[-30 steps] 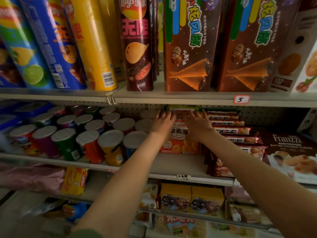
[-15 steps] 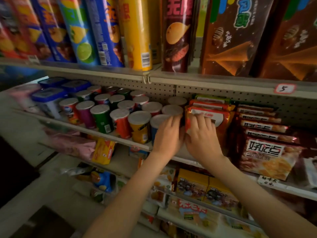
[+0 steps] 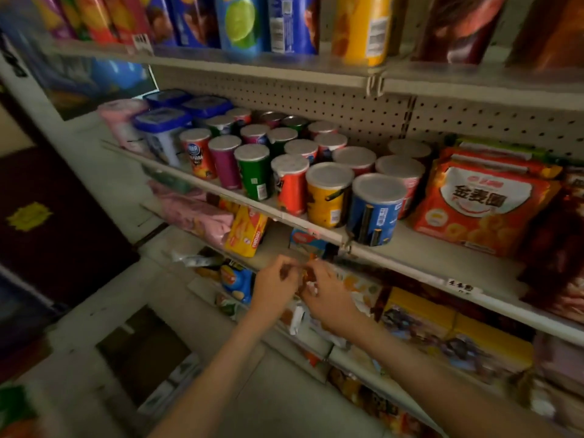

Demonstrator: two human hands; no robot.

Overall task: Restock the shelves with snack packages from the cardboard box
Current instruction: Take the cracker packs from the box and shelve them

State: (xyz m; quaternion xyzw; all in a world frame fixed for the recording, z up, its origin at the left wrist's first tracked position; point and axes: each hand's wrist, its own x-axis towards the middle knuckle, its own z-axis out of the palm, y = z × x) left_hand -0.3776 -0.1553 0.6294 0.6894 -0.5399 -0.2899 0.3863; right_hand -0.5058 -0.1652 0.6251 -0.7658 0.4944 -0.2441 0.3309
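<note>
Several orange snack packages [image 3: 483, 200] stand upright in a row on the middle shelf [image 3: 426, 257], just right of short crisp canisters [image 3: 373, 207]. Below the shelf edge, left hand [image 3: 275, 286] and right hand [image 3: 328, 298] meet, fingers curled; blur hides whether they pinch anything. Yellow boxes [image 3: 455, 336] sit lower right.

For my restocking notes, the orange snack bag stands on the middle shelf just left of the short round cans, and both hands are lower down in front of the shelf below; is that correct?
Not quite: the head view shows the orange snack bag just right of the short round cans, not left. It does stand on the middle shelf, and the left hand and right hand are lower down.
</note>
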